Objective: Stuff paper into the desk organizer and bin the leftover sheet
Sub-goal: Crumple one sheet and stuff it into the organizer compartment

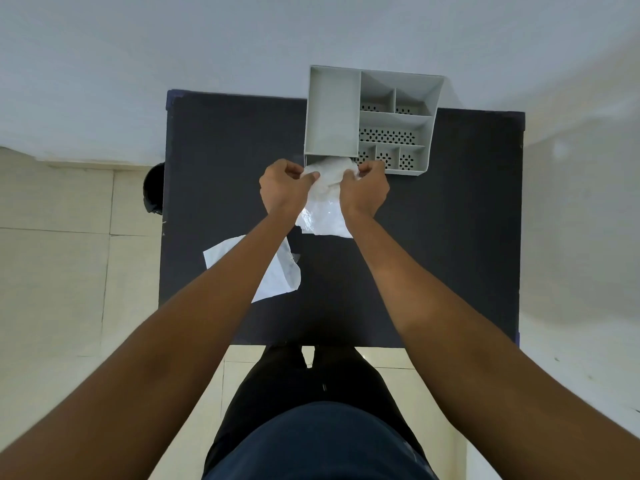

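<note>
A grey desk organizer (330,112) with several compartments stands at the far edge of the dark table (450,220), against the wall. Both my hands grip a crumpled white paper (327,195) right at the organizer's near left opening. My left hand (282,187) pinches the paper's left side and my right hand (365,188) pinches its right side. The upper part of the paper is bunched at the opening; its lower part trails on the table between my wrists. A second, flatter white sheet (282,275) lies on the table under my left forearm.
A black round object (154,188), partly hidden, sits on the floor beside the table's left edge. Pale floor tiles (52,271) lie to the left, and a white wall (242,39) rises behind the table. My legs stand at the table's near edge.
</note>
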